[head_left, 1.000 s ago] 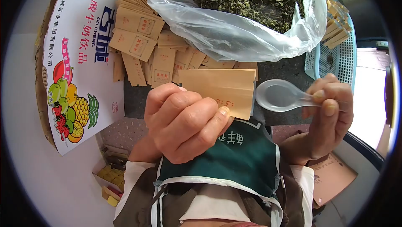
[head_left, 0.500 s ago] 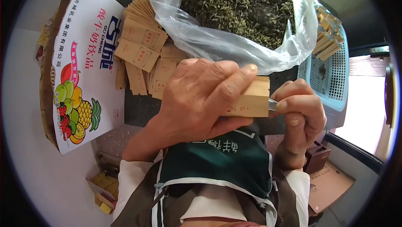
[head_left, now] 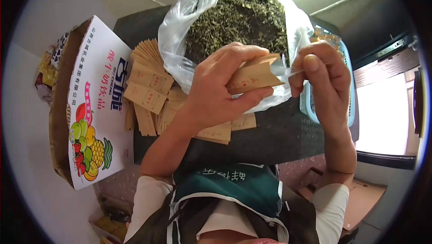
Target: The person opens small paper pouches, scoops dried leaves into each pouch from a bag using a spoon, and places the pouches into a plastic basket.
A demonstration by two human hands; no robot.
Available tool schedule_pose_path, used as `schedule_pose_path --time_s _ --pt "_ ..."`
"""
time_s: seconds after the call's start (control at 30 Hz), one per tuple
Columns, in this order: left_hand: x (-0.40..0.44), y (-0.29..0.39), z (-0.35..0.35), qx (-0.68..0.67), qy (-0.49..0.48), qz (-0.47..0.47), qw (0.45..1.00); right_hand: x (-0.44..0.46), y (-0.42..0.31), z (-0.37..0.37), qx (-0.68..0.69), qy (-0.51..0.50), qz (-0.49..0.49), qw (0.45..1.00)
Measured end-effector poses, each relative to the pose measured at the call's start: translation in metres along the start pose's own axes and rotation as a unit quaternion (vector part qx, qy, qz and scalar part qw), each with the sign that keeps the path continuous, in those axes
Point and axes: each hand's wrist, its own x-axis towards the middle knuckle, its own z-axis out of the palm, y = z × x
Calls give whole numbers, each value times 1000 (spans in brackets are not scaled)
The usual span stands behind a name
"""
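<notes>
Clear plastic spoon point(head_left: 282, 70) at the mouth of a kraft-paper sachet point(head_left: 252, 76)

The left hand point(head_left: 213, 89) grips the sachet, fingers along its far side and thumb along its near side; the end facing the right hand point(head_left: 326, 71) gapes. The right hand pinches the spoon's handle between thumb and fingers, just beside that opening. How far the spoon's bowl reaches in, and what it carries, cannot be told.

Directly beyond the left hand's grip stands a translucent plastic bag point(head_left: 176, 35), its top spread wide around a heap of dark, dried leaves point(head_left: 243, 17). Below and beyond the right hand, partly hidden by it, is a light-blue perforated basket point(head_left: 307, 102), with kraft-paper packets point(head_left: 327, 37) at its far end. To the left of the left hand, flat printed sachets point(head_left: 148, 93) lie fanned and overlapping on the dark tabletop point(head_left: 288, 138), some reaching under the wrist. Farther left is a white GO CHENG carton point(head_left: 103, 122) with printed fruit, open at the top, its contents out of sight. Well below the left forearm, a small box point(head_left: 96, 223) holds yellowish items too dim to name.
</notes>
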Motion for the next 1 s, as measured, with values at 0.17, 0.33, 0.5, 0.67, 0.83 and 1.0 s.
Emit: schedule_pose_path --time_s 0.17,0.33,0.5,0.67,0.83,1.0 --pt "5 -29 0 -54 90 -18 994 31 -2 -16 -46 18 -12 999" --pt "8 -36 -6 -45 98 -42 993 51 0 -37 -260 43 -19 964" --pt "11 -39 -10 -56 101 -43 992 61 27 -17 -492 -75 60 865" --pt "9 -35 -18 -26 79 -62 995 73 75 6 -289 -53 82 952" --pt "12 -37 -21 -18 127 -58 990 81 69 -5 -159 12 126 979" --pt "13 -33 -23 4 129 -78 989 81 55 -28 -122 14 81 989"
